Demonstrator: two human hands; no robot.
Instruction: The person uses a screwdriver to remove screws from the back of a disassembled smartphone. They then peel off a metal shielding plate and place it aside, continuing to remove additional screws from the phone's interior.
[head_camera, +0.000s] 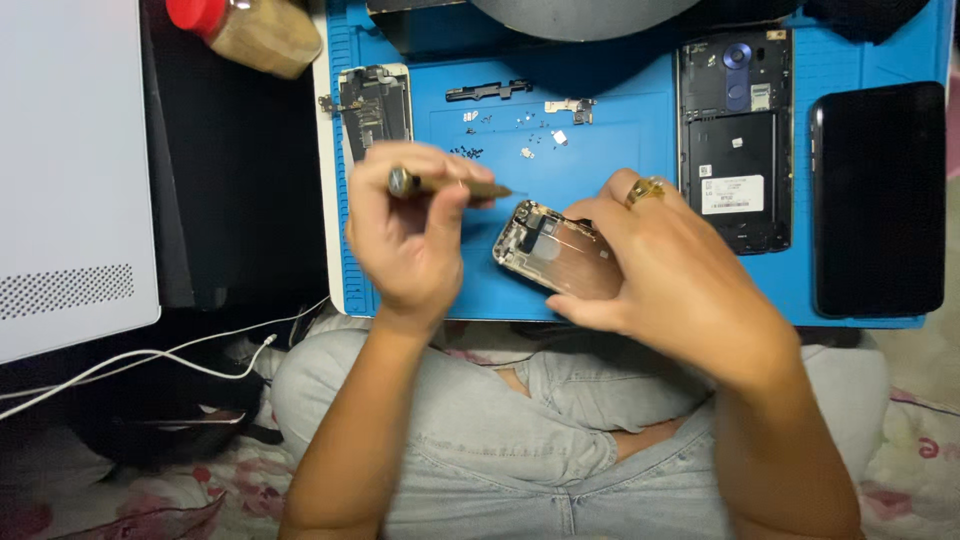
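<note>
Blue mat (620, 120), screwdriver (450, 185) pointing right

Opened phones and loose parts spread on a repair mat (620, 110) before the person's lap.

The phone chassis (555, 250) lies mid-mat between both hands; small screws (467, 152) sit behind it, a circuit board (375, 108) at far left, an open-backed phone (735, 140) right, and what seems an intact phone (878, 198) rightmost.

A slim screwdriver (450, 184) is held level above an opened phone shell (555, 250) lying tilted on the blue mat (620, 120).
</note>
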